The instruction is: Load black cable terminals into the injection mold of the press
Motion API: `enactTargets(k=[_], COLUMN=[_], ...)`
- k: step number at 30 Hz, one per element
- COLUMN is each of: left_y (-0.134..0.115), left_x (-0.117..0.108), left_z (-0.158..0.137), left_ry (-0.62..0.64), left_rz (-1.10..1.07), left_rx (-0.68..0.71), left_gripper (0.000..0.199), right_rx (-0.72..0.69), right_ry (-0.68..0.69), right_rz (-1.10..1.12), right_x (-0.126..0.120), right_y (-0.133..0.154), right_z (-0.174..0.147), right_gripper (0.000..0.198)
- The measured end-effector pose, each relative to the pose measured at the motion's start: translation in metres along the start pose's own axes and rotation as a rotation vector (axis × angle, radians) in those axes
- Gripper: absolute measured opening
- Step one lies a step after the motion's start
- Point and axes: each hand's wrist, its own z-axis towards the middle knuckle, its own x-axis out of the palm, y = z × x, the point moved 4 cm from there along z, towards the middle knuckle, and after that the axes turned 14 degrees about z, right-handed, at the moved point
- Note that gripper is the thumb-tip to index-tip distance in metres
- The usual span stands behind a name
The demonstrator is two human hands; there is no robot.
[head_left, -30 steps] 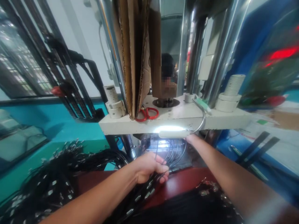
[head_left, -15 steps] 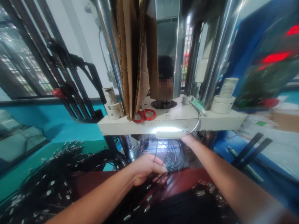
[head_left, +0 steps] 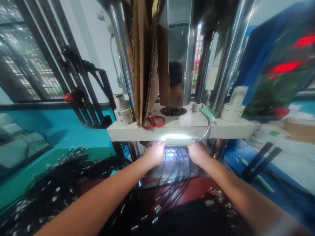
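Both my hands are reaching in under the cream-coloured press plate (head_left: 182,129), right below the little glowing lamp bar (head_left: 179,141). My left hand (head_left: 154,153) is sitting at the left edge of the lit opening, knuckles up, fingers tucked forward out of my sight, so I cannot tell how far it is closed or whether it is gripping anything. My right hand (head_left: 198,153) is mirroring it on the right side, fingers likewise hidden beneath the lamp; again, I cannot tell its grip.

Between the two hands a fan of thin black cables (head_left: 176,170) is running out of the bright gap and drooping down toward me over the dark red bench edge (head_left: 197,190), their small metal ends dangling low between my forearms. The cables are lying just beside both hands; whether my fingers are touching them is hidden.

Off to my left a big tangled heap of black wires (head_left: 61,183) with silvery tips is lying on the teal surface. On top of the plate, red-handled scissors (head_left: 154,121) are resting beside a standing sheet of cardboard (head_left: 144,62). White threaded posts (head_left: 236,101) are standing at the plate's corners, and shiny steel columns (head_left: 228,52) are rising behind them.
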Motion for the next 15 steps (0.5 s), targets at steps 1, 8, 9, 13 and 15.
enactTargets(k=[1,8,9,13,15], left_y=[0.001,0.007,0.008,0.01,0.01], left_x=[0.002,0.008,0.008,0.006,0.005], left_z=[0.002,0.002,0.002,0.002,0.001], left_ry=[-0.002,-0.008,-0.006,0.002,0.002], left_rz=[0.026,0.124,0.131,0.158,0.167], left_rx=[0.018,0.045,0.041,0.006,-0.004], left_gripper=[0.052,0.052,0.052,0.05,0.05], right_rx=[-0.009,-0.128,-0.139,-0.159,-0.158], right_ry=[-0.004,0.057,0.057,0.034,0.028], right_rz=[-0.005,-0.031,-0.034,-0.038,-0.031], right_x=[-0.002,-0.002,0.0,0.007,0.008], right_y=[0.002,0.007,0.008,0.013,0.015], right_z=[0.001,0.005,0.005,0.006,0.007], right_gripper=[0.036,0.033,0.033,0.032,0.026])
